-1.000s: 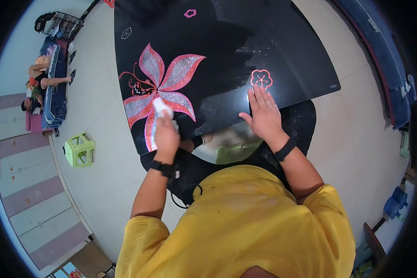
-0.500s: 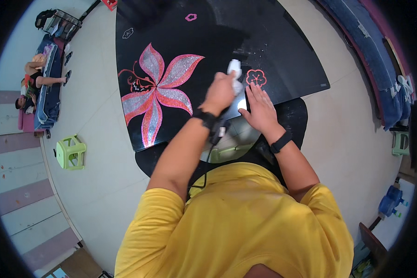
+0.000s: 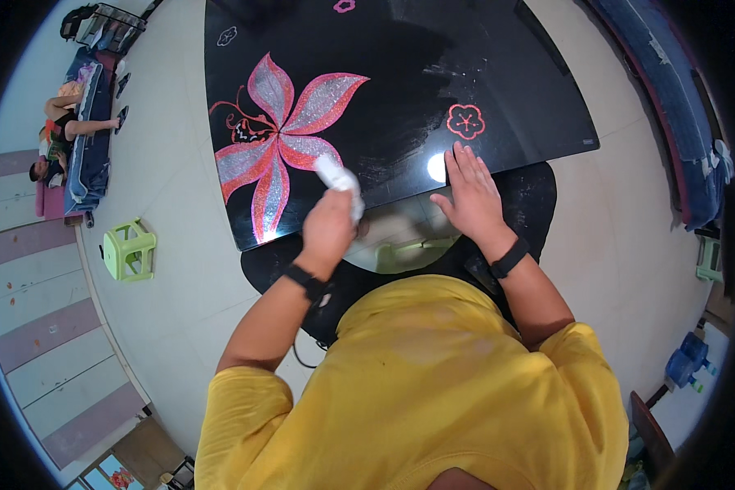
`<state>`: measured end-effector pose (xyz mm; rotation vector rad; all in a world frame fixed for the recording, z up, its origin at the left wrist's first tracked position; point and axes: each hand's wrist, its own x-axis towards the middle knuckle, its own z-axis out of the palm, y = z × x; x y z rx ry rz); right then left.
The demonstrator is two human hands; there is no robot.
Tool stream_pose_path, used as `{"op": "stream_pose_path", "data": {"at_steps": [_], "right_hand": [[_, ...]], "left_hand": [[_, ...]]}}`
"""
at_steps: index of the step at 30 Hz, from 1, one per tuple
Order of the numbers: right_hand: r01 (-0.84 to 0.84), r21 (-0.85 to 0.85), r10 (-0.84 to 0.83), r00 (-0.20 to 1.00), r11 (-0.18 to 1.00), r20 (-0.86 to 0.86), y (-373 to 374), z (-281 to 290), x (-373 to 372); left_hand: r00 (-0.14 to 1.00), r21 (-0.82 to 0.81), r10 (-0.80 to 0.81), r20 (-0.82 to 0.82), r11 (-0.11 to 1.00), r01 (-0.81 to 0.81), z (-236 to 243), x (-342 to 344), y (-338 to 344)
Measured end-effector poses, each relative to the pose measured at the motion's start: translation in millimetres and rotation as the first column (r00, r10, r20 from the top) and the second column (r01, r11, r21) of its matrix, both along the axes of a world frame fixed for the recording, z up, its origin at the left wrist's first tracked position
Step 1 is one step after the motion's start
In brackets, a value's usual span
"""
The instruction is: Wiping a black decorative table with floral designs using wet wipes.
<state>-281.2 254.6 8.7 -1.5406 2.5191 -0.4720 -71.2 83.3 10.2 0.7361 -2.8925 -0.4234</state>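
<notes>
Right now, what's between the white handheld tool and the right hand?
Head view: only black panel, with pale smears and a bright glare spot beside the right hand; no separate object.

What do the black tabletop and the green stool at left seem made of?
Black tabletop: probably glass, or lacquered board, with a glossy finish; a bright glare shows on it. Green stool: likely moulded plastic, smooth, judging by its even colour.

Illumination moderately bright and fairly even. Round white glare on the glossy tabletop (image 3: 539, 106) beside the right hand (image 3: 474, 200); smaller glint near-left. Motion blur softens the left hand (image 3: 329, 233) and white tool (image 3: 339, 181). Fisheye distortion bends outer edges; corners black.
</notes>
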Motion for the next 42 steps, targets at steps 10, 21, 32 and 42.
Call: {"op": "stream_pose_path", "data": {"at_steps": [10, 21, 32, 42], "right_hand": [[0.074, -0.043, -0.073, 0.997, 0.996, 0.022, -1, -1, -1], [-0.126, -0.087, 0.135, 0.986, 0.988, 0.103, -5, 15, 20], [-0.139, -0.035, 0.142, 0.986, 0.990, 0.084, -5, 7, 29], [-0.115, -0.030, 0.117, 0.992, 0.993, 0.057, -2, 18, 25]], "left_hand": [[0.974, 0.317, -0.095, -0.206, 0.935, 0.158, -6, -162, 27], [0.984, 0.013, 0.177, 0.031, 0.984, -0.177, 13, 62, -57], [0.943, -0.072, -0.230, -0.239, 0.973, 0.219, -5, -90, 29], [0.969, 0.271, 0.045, -0.241, 0.962, 0.023, 17, -53, -44]]}}
